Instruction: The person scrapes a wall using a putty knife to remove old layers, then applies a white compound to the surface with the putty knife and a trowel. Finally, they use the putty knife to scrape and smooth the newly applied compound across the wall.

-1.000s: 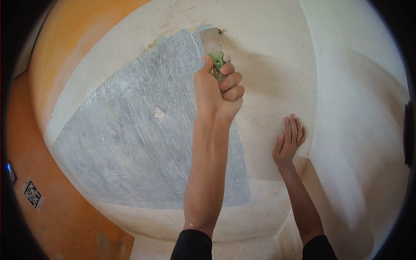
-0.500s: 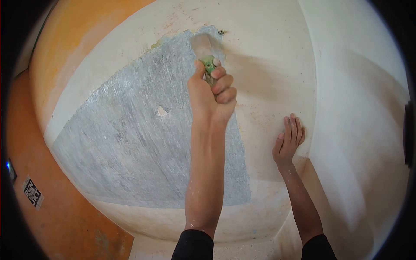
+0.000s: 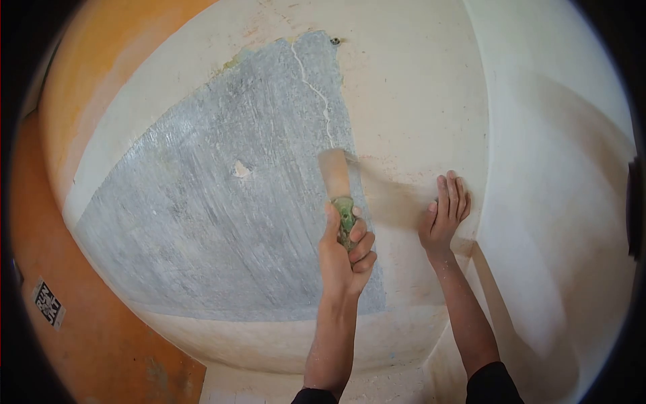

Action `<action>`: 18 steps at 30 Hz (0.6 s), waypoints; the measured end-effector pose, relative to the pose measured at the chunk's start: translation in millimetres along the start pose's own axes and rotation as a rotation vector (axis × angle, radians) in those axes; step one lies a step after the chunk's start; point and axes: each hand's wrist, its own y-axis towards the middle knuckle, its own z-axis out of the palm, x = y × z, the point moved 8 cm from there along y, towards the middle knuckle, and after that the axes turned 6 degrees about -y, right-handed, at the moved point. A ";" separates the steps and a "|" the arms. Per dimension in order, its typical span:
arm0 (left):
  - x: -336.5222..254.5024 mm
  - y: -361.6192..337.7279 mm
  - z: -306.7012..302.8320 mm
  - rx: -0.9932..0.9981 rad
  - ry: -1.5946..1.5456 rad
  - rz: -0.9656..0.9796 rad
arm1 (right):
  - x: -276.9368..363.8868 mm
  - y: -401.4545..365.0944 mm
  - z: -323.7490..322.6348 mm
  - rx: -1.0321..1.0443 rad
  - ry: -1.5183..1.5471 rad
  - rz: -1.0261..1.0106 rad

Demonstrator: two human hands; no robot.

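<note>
My left hand (image 3: 346, 252), palm side toward me, is closed around the green handle of a putty knife (image 3: 334, 176). Its wide blade touches or nearly touches the grey patch (image 3: 215, 202) on the wall, close to the patch's right edge. A thin jagged white line (image 3: 311, 86) runs from the top of the patch down to the blade's tip. To the right, my right hand (image 3: 445, 212) rests on the cream wall (image 3: 410, 121) with fingers stretched out and nothing held. A small pale bare spot (image 3: 241, 169) shows within the grey.
A small dark fitting (image 3: 335, 42) sits by the patch's top right corner. Orange wall (image 3: 101, 323) with a black-and-white sticker (image 3: 48, 304) lies at left. A whiter wall (image 3: 545, 168) meets the cream one at right.
My left hand has moved the putty knife down and slightly right from the patch's top. The jagged white line now shows above the blade. My right hand has hardly moved.
</note>
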 end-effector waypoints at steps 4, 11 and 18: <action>-13.0 16.0 27.7 0.078 0.016 0.021 | -1.0 0.3 0.7 -0.003 -0.002 0.004; -33.4 32.7 79.9 0.148 0.039 0.059 | -1.0 0.6 0.8 0.012 -0.017 0.004; -20.4 28.1 75.0 0.107 0.016 0.069 | -1.9 2.0 0.8 0.039 -0.043 -0.011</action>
